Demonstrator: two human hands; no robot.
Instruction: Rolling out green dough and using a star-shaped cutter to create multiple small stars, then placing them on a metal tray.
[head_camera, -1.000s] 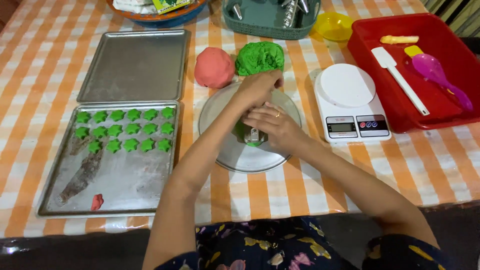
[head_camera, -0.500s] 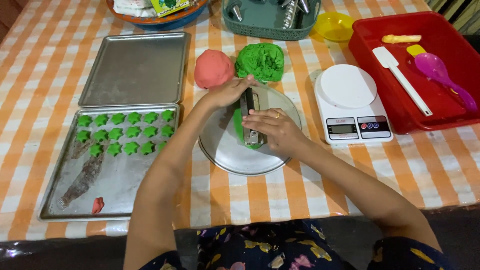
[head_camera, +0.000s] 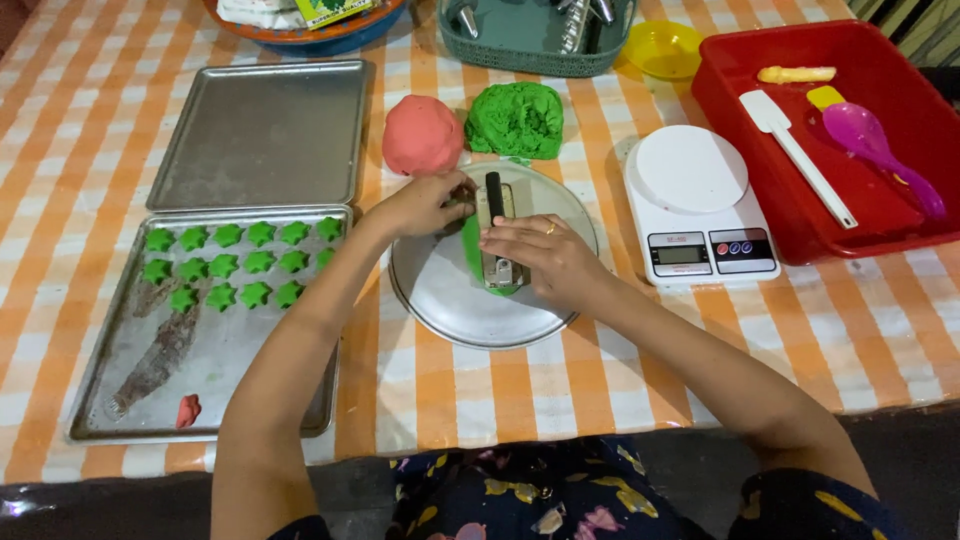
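The right hand (head_camera: 545, 258) lies flat over a metal press tool (head_camera: 497, 235) with a dark handle, fingers closed down on its body and pinning it against a strip of green dough (head_camera: 472, 255) on the round metal plate (head_camera: 450, 300). The left hand (head_camera: 425, 203) is pinched together at the tool's far end, fingertips touching the dough or the tool tip there; which one cannot be told. The plate sits near the middle of the table (head_camera: 480, 390), towards its front edge. To do this pressing well, I judge the tool should stay square to the plate with even pressure from the right palm, while the left fingers only steady the end so that the strip does not smear or tear. Just beyond the plate rest a pink dough ball (head_camera: 421, 134) and a green dough lump (head_camera: 516, 120), touching or nearly so. Towards the table's left edge lies a baking tray (head_camera: 130, 400) with rows of green star-shaped pieces (head_camera: 240, 265) in its far half and one small pink piece (head_camera: 187, 410) near its front corner; an empty tray (head_camera: 262, 132) lies behind it. To the right of the plate stands a white kitchen scale (head_camera: 697, 200), and a red tub (head_camera: 880, 200) holding utensils sits at the right edge.
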